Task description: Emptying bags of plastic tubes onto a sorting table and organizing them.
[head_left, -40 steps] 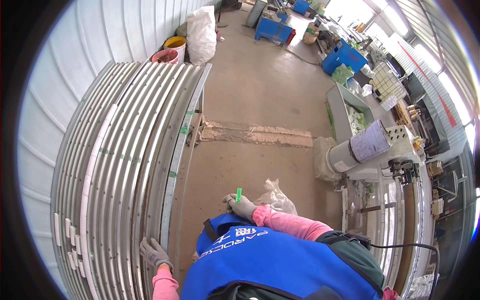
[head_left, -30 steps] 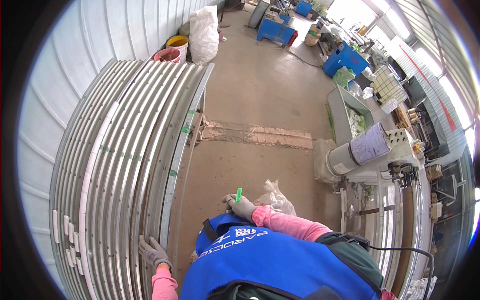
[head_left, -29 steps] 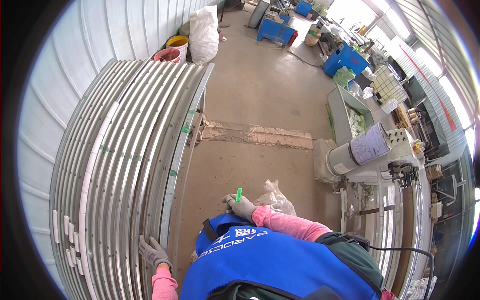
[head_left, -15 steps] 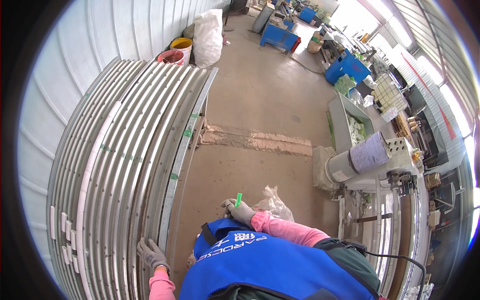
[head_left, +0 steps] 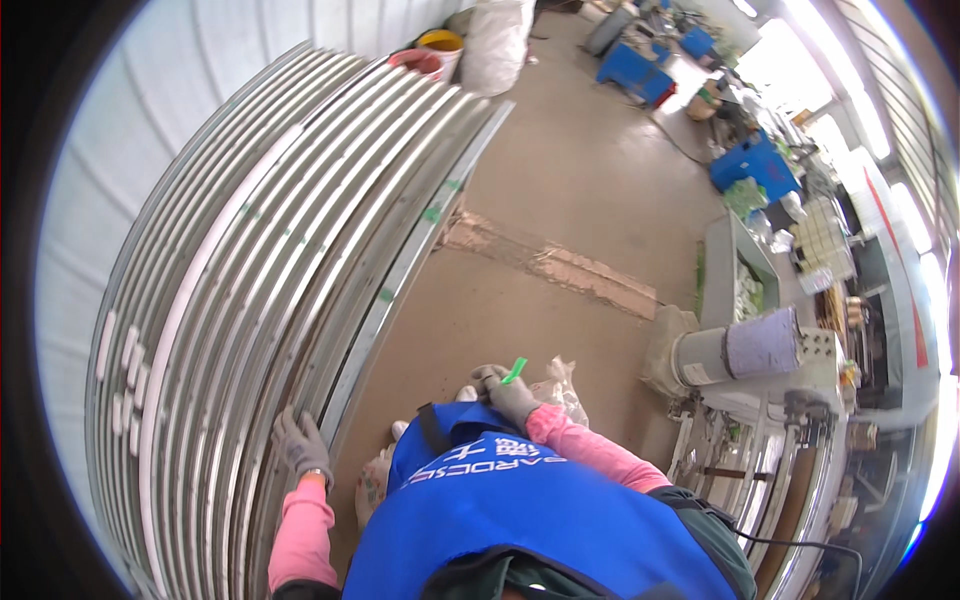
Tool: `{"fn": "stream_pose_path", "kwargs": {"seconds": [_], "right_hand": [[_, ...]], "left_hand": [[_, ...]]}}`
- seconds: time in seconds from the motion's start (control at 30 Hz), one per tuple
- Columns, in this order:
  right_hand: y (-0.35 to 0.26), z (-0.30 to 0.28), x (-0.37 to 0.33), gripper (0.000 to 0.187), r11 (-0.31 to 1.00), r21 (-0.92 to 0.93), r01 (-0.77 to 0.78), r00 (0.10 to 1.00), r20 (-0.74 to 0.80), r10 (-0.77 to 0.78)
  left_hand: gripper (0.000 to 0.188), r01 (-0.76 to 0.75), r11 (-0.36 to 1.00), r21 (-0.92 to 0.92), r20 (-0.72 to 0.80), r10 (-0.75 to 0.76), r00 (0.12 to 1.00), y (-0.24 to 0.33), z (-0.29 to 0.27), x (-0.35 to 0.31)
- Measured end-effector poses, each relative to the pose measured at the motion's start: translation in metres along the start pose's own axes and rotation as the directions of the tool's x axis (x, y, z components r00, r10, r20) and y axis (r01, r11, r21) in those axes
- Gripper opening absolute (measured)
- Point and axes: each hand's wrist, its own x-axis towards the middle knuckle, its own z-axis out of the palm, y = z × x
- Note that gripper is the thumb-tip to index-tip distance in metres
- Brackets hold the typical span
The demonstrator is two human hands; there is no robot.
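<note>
Long grey metal profiles (head_left: 240, 300) lie side by side on my left, with small green patches on some of them. My left hand (head_left: 300, 442), in a grey glove, rests on the profiles near their right edge, fingers stretched out and holding nothing. In front of my blue apron (head_left: 480, 480), my gloved right hand (head_left: 510, 396) is closed on a small bright green strip (head_left: 515, 371). The strip sticks up past the fingers; part of it is hidden in the grip. A clear plastic bag (head_left: 563, 390) is just beyond that hand.
Buckets (head_left: 440, 50) and a white sack (head_left: 496, 50) stand past the far end of the profiles. On the right are a grey bin (head_left: 735, 250), a lilac-wrapped cylinder (head_left: 762, 342) and a rack of profiles (head_left: 750, 460). A rough strip (head_left: 545, 262) crosses the floor.
My view has turned, so the profiles lean further right and the far things sit higher. My left hand stays on the profiles; my right hand still holds the green strip.
</note>
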Motion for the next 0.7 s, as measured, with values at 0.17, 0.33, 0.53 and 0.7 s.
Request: {"fn": "stream_pose_path", "kwargs": {"seconds": [0.17,0.33,0.53,0.7], "right_hand": [[0.003,-0.003,0.000,0.030,1.000,0.015,-0.027,1.000,0.009,0.027],[0.005,-0.003,0.000,0.030,0.999,0.027,-0.037,0.999,0.007,0.037],[0.010,-0.004,0.003,0.031,1.000,0.007,0.001,1.000,0.014,-0.001],[0.011,-0.004,0.005,0.031,1.000,0.012,-0.013,1.000,0.011,0.013]], "left_hand": [[0.036,-0.026,1.000,0.001,-0.043,0.026,0.999,-0.006,0.009,-0.001],[0.036,-0.023,1.000,0.005,-0.047,0.024,0.999,-0.009,0.009,-0.003],[0.036,0.003,1.000,0.005,-0.023,-0.003,1.000,-0.007,0.007,-0.004],[0.036,0.006,1.000,0.018,-0.013,-0.005,1.000,-0.006,0.006,-0.003]]}}
